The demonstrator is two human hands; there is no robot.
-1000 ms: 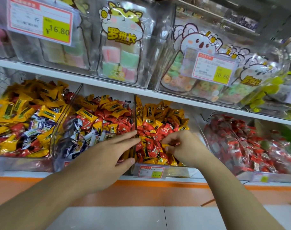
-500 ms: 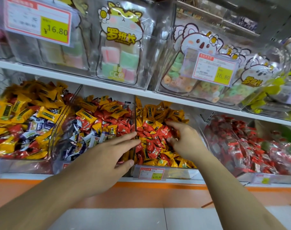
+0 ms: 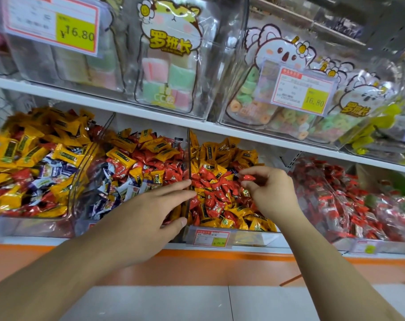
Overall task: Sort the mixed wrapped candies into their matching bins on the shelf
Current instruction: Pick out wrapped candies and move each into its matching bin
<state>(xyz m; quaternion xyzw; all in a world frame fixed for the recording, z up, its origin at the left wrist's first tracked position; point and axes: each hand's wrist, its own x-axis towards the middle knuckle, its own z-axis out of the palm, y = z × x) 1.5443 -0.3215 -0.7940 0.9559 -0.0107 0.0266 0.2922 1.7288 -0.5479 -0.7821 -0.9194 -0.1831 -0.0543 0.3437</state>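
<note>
Right hand (image 3: 269, 193) is up over the third bin (image 3: 231, 236), thumb and forefinger pinched on a single red candy (image 3: 247, 177). The candy is lifted just clear of the heap, its long axis roughly left-right, one twisted end poking out right of the fingertips toward the far side. The other fingers are loosely curled beneath.

The heap below it is mixed, yellow and red wrappers together. The bin of red candies (image 3: 349, 205) lies to the right of the hand, just beyond the clear wall. My read: the held piece belongs there, so the coming move is a short carry to the right, and the right hand is the nearer one for it. The wrappers differ in print, too small to confirm a match.

Left hand (image 3: 150, 212) lies flat with fingers straight and together, fingertips at the clear divider (image 3: 189, 181) between the second bin (image 3: 136, 177) and the third, thumb near the front lip. It holds nothing.

Against half a second ago: the right hand was then buried palm-down in the heap with fingers dug among the wrappers; now it has risen and turned, with one red piece isolated in the pinch. The left hand has not shifted from the divider.

Far-left bin (image 3: 30, 172) holds yellow, red and purple-white wrappers, also unsorted.
</note>
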